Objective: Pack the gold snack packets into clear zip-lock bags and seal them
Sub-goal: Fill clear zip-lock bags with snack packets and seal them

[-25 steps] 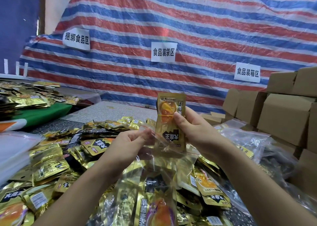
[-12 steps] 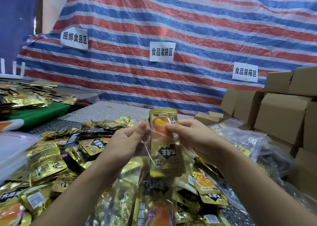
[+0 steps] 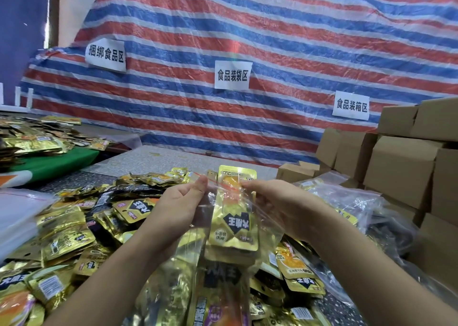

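Striped tarp [image 3: 272,53] closes the far side; 3 white paper signs hang on it. Cardboard boxes [image 3: 401,167] stack along the right edge, so lateral room on that side is judged tight.

Table [image 3: 158,159] shows bare grey surface only in the far middle; the near part is buried under the loose pile of gold packets [image 3: 64,236].

Clear zip-lock bag [image 3: 267,216] is held upright above the pile, mouth up, likely so packets drop in by weight. 1 gold snack packet [image 3: 235,216] stands in it, top edge poking above the mouth, not yet seated.

Left hand [image 3: 181,202] pinches the bag's left mouth edge, thumb against fingers. Right hand [image 3: 280,199] grips the right mouth edge beside the packet's top
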Available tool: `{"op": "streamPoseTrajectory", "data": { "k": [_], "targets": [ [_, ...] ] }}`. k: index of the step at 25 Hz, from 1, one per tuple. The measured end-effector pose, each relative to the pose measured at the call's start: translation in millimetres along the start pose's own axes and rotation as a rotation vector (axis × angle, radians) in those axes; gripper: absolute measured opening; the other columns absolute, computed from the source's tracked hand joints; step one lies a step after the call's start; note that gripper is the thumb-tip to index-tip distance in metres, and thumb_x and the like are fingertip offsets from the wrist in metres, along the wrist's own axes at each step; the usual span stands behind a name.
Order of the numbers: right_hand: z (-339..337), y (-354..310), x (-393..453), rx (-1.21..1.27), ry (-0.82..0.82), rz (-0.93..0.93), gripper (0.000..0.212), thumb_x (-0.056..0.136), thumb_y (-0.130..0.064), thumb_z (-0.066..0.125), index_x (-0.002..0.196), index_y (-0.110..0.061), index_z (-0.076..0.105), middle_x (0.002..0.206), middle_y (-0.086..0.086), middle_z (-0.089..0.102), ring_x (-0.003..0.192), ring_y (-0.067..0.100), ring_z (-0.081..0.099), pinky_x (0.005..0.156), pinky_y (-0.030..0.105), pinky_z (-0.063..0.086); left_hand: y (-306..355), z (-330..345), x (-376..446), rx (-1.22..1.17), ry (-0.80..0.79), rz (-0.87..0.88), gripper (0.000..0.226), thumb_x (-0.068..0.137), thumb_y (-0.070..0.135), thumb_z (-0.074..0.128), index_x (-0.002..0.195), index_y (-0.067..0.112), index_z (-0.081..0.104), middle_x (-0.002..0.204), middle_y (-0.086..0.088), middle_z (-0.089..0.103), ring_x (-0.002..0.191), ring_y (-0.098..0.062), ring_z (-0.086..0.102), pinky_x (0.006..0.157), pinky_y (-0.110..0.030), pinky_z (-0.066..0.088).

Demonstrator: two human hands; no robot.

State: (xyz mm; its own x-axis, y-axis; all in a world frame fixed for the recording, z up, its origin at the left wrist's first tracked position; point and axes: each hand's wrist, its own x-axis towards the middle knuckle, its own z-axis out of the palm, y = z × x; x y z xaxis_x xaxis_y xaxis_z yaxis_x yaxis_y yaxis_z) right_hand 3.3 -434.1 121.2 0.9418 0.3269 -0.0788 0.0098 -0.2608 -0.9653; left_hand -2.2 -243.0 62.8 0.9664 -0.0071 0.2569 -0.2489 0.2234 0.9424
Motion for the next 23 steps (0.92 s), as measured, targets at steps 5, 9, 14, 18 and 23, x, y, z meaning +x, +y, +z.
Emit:
{"op": "streamPoseTrajectory", "data": {
  "k": [5,9,14,18,23],
  "targets": [
    [-3,7,-6,-0.015,-0.173,-0.047,0.038,0.088,-0.013,0.068,0.113,0.013,0.055,0.102,0.013,0.070,0.094,0.024,0.068,0.085,0.039,0.055,5,6,-6,0.020,-0.047,0.019,0.049,0.096,0.041,0.046,0.068,0.015,0.076,0.068,-0.008,0.073,0.046,-0.008,0.061,0.042,-0.015,0.045],
    [-5,9,-14,-0.183,-0.041,-0.153,0.029,0.093,-0.024,0.066,0.101,0.003,0.067,0.087,0.007,0.069,0.077,0.014,0.065,0.072,0.027,0.051,12,9,-10,0.011,-0.044,0.042,0.052,0.098,0.039,0.045,0.069,0.009,0.076,0.074,-0.012,0.075,0.055,-0.014,0.069,0.046,-0.019,0.050],
    [-19,-21,-34,-0.332,0.051,-0.332,0.015,0.087,-0.019,0.070,0.089,-0.005,0.072,0.083,0.009,0.072,0.073,0.015,0.064,0.069,0.023,0.052,42,23,-13,0.082,-0.074,0.143,0.051,0.100,0.043,0.042,0.069,0.026,0.078,0.075,-0.008,0.076,0.061,-0.016,0.071,0.050,-0.023,0.054],
    [-31,-47,-57,-0.554,-0.050,-0.298,0.011,0.095,-0.015,0.064,0.096,-0.008,0.072,0.090,0.012,0.074,0.079,0.018,0.068,0.070,0.029,0.052,70,37,-18,0.006,-0.035,0.270,0.057,0.101,0.037,0.044,0.056,0.019,0.073,0.058,-0.005,0.069,0.045,-0.010,0.061,0.042,-0.016,0.046],
    [-37,-62,-78,-0.623,0.154,-0.369,0.018,0.095,-0.023,0.063,0.082,-0.016,0.074,0.073,0.001,0.074,0.063,0.009,0.067,0.065,0.030,0.050,87,37,-24,0.000,-0.015,0.285,0.045,0.101,0.036,0.043,0.084,0.003,0.068,0.076,-0.010,0.076,0.067,-0.021,0.074,0.057,-0.030,0.061]
  ]
}}
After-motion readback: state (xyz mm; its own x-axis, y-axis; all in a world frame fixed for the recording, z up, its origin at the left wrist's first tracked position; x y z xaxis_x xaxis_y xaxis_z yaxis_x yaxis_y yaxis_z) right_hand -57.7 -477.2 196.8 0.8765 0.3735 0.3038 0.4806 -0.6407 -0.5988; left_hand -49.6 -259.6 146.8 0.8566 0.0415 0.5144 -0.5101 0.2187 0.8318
